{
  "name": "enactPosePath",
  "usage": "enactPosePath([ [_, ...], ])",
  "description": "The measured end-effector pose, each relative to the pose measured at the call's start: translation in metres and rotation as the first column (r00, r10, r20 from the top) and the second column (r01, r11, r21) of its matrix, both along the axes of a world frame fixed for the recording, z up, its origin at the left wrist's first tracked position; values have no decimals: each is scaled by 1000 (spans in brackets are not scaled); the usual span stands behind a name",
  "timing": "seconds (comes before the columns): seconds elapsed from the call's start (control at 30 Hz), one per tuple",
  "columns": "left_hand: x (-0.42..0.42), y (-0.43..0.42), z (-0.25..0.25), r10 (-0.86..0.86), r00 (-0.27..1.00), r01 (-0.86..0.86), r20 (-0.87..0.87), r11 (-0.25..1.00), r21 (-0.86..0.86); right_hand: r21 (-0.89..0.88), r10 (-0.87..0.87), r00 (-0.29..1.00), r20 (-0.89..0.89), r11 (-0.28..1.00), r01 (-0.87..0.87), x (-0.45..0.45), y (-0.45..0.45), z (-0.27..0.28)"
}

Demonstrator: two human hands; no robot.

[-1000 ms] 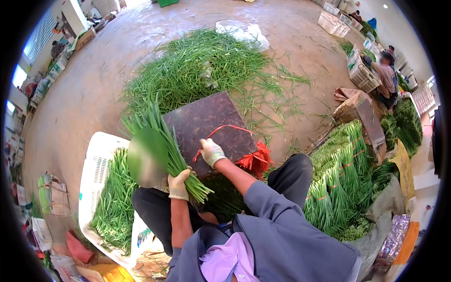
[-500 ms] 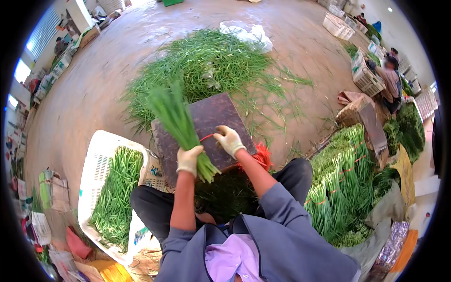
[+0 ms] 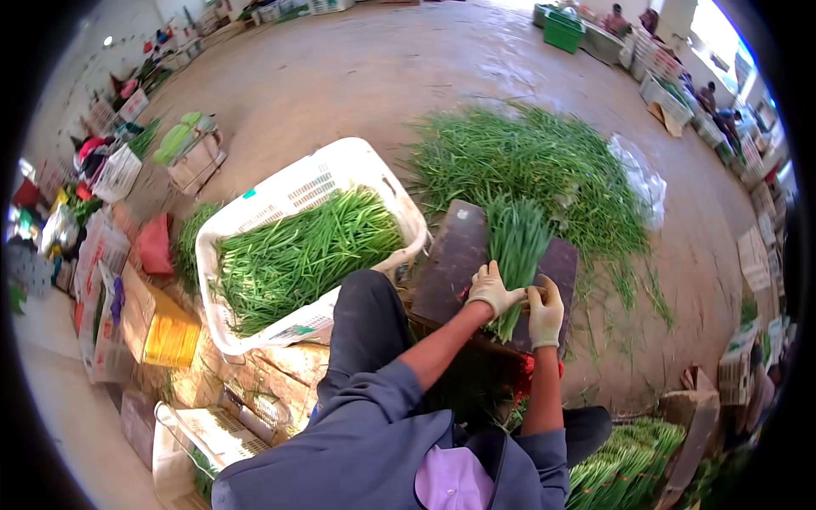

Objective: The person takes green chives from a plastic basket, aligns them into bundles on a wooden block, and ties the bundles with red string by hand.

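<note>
A bunch of green chives [image 3: 517,242] lies on the dark, worn board [image 3: 455,246], leaf ends pointing away from me. My left hand [image 3: 495,291], in a pale glove, is closed around the lower part of its stalks. Right beside the bunch is my gloved right hand [image 3: 545,313], fingers bent and pinched near my left thumb. Whatever sits between those fingertips is hidden. Red ties [image 3: 524,374] hang below the board's near edge, partly behind my right forearm.
A white basket [image 3: 310,174] full of chives stands left of the board. Beyond the board spreads a loose heap of chives [image 3: 518,157] next to plastic film [image 3: 637,183]. Tied bunches [image 3: 625,463] stand at lower right. A yellow-sided box [image 3: 170,336] sits far left.
The view has swung left. The bunch, held out tilted before, now rests on the board. My right hand, which was drawing a red tie out to the side, has come in against the bunch.
</note>
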State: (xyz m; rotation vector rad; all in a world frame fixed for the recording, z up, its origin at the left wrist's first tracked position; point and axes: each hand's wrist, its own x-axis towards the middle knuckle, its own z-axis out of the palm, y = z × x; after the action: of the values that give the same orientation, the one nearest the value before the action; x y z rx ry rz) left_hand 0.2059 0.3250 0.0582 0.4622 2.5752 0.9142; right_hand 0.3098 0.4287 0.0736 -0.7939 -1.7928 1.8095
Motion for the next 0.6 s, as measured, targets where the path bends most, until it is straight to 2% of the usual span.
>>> enactPosePath([
  [0.03, -11, -23, 10, -98, 994, 89, 37, 975, 203, 0, 25, 999, -45, 1000, -26, -12, -8, -2],
  [0.1, -45, -90, 50, -81, 995, 98, -58, 894, 437, 100, 91, 996, -1, 991, -91, -36, -35, 11],
  [0.13, -67, -121, 62, -76, 991, 3, 109, 833, 554, 157, 136, 991, 16, 978, -137, -48, -46, 10],
  [0.17, -90, -156, 89, -20, 996, -28, 87, 855, 517, 247, 167, 985, 43, 954, -173, -64, -61, 9],
  [0.23, -156, -215, 60, 134, 991, -128, 25, 854, 504, 517, 214, 976, 40, 831, -204, -101, -90, -7],
  [0.27, -188, -244, 37, 221, 974, -218, 54, 839, 498, 537, 269, 963, 12, 811, -233, -121, -107, -11],
  [0.33, -240, -297, 5, 330, 942, -310, -67, 928, 206, 626, 330, 944, -16, 739, -248, -161, -139, -10],
  [0.37, -260, -318, -16, 337, 939, -328, -69, 937, 118, 664, 385, 923, 20, 685, -300, -179, -149, -12],
  [0.4, -276, -333, -36, 344, 936, -343, -68, 939, 26, 747, 403, 914, 35, 597, -292, -197, -158, -16],
  [0.5, -314, -348, -79, 331, 938, -347, -108, 912, -218, 856, 396, 917, 41, 460, -237, -224, -177, -33],
  [0.6, -348, -344, -99, 312, 949, -275, 54, 897, -346, 861, 429, 901, 58, 436, -263, -225, -175, -44],
])
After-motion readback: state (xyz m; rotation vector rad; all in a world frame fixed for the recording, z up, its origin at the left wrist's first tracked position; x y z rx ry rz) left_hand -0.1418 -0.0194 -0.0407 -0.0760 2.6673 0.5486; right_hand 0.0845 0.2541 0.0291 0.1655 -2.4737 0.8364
